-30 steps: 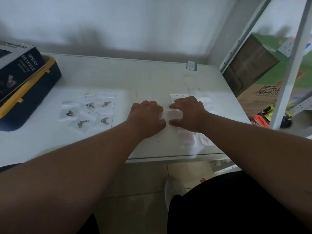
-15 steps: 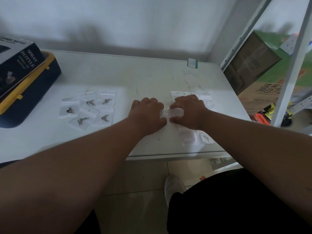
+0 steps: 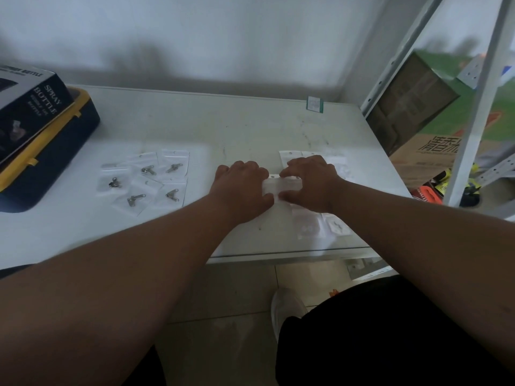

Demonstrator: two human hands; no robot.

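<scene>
A: Left hand (image 3: 241, 188) and right hand (image 3: 310, 182) eased slightly apart; more of the clear bag (image 3: 282, 186) shows between them.
B: Grip? Location?
A: Both pinch its ends, fingers curled. Bag on the table (image 3: 223, 129), right of centre, near side; filled bags (image 3: 145, 182) well left.

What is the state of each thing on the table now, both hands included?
left hand: holds small clear bag.
right hand: pinches the same bag.
small clear bag: held between both hands.
filled bags: five, flat, one metal part each.
empty bags: loose pile near right hand.
spray bottle box: leans on dark case.
</scene>
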